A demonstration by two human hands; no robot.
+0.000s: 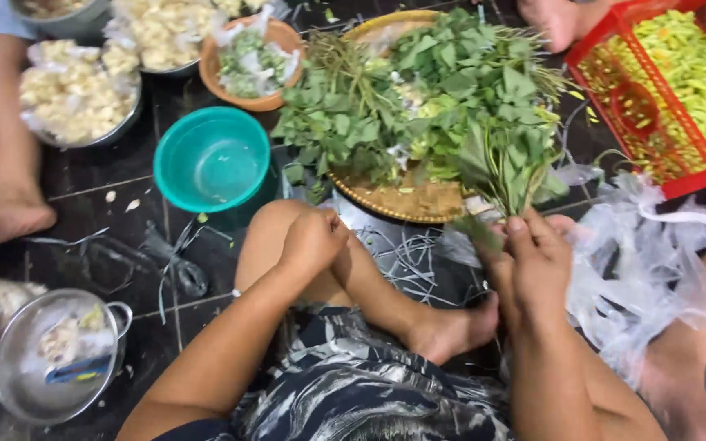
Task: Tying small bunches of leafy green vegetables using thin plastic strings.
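here right hand grips leafy bunch, stems hidden; left hand fisted, contents unclear.

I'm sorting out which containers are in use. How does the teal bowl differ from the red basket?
The teal bowl is round with solid walls; the red basket is rectangular with open mesh sides. The teal bowl looks empty, while the red basket is filled with yellow-green vegetable pieces. The bowl shows whole; the basket is cut off by the frame. Both sit on the dark tiled floor.
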